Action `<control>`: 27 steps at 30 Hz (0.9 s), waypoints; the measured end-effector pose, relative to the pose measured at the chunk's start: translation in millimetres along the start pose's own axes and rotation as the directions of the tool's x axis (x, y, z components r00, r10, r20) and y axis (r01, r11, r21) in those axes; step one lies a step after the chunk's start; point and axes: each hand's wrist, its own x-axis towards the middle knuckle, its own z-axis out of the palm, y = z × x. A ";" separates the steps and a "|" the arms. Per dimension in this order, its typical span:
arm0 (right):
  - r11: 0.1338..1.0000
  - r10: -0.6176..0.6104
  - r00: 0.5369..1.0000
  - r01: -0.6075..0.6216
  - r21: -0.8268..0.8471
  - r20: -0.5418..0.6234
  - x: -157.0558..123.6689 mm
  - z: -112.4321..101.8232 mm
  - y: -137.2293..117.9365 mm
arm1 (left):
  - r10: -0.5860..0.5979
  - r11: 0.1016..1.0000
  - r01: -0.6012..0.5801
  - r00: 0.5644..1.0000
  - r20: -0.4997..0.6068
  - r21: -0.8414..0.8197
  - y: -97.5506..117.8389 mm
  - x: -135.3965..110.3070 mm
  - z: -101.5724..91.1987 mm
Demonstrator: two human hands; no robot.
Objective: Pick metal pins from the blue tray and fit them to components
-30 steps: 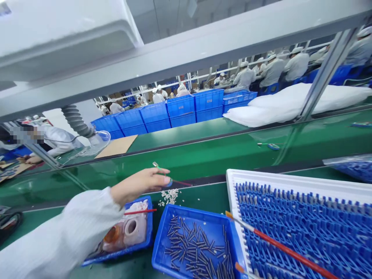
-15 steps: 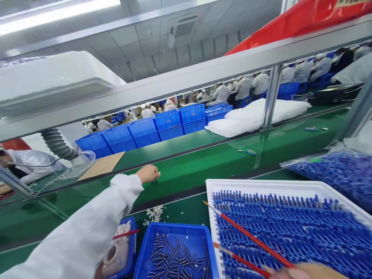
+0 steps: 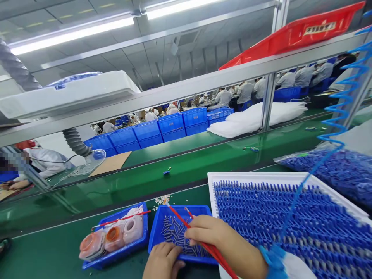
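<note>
Right hand (image 3: 216,236) pinches red sticks (image 3: 186,223); left hand (image 3: 162,261), edge-cropped, fingers' grip unclear.

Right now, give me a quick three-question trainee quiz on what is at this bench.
1. True or false: the right hand holds red sticks.
2. Which tray does the left hand touch? A the blue tray of small metal parts; B the white tray of blue pieces.
3. Fill in: the blue tray at far left holds rolls of ____.

Key: 1 true; 2 A; 3 tape.
</note>
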 end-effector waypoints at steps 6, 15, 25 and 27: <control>0.970 -0.055 0.975 0.104 -0.221 0.217 43.3 41.1 3.8 | -0.219 0.786 0.134 0.973 -0.069 -0.603 11.6 14.3 -7.7; 0.833 -0.207 0.929 0.331 -0.443 0.306 39.2 45.9 -10.3 | -0.330 0.704 0.252 0.944 0.009 -0.664 19.3 43.3 -52.8; 0.747 -0.161 0.835 0.451 -0.488 0.526 48.3 71.2 40.4 | -0.395 0.882 0.401 0.915 -0.074 0.246 17.6 83.2 -46.4; 0.752 -0.157 0.805 0.473 -0.459 0.572 54.1 78.5 45.0 | -0.413 0.841 0.408 0.908 -0.066 0.357 16.6 85.9 -45.4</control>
